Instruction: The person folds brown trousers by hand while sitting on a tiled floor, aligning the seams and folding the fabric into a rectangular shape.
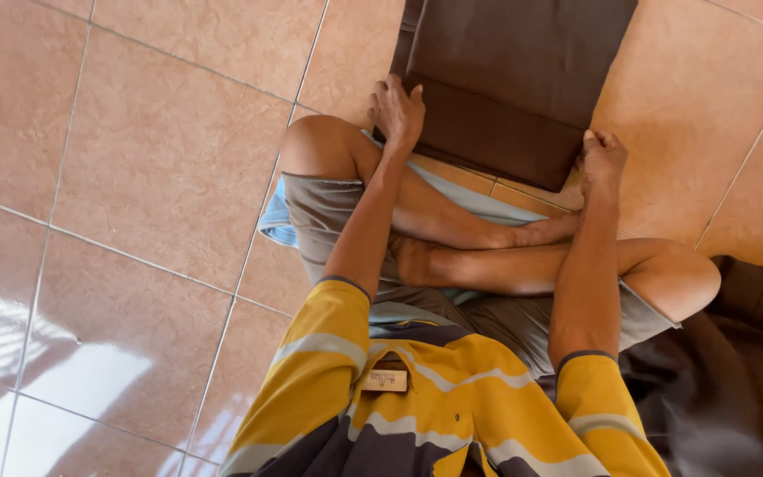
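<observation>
Person sat cross-legged on the tiled floor (134, 159), both arms stretched forward to a folded dark brown cloth (514, 79) lying on the floor just beyond the knees. Left hand (396, 113) rested fingers-down on the cloth's near left corner, right hand (602, 163) closed narrow at its near right corner, seemingly pinching the edge, though the grip itself could not be made out. The cloth's folded near edge ran crosswise between the two hands, sloping toward the right one; both touched it.
</observation>
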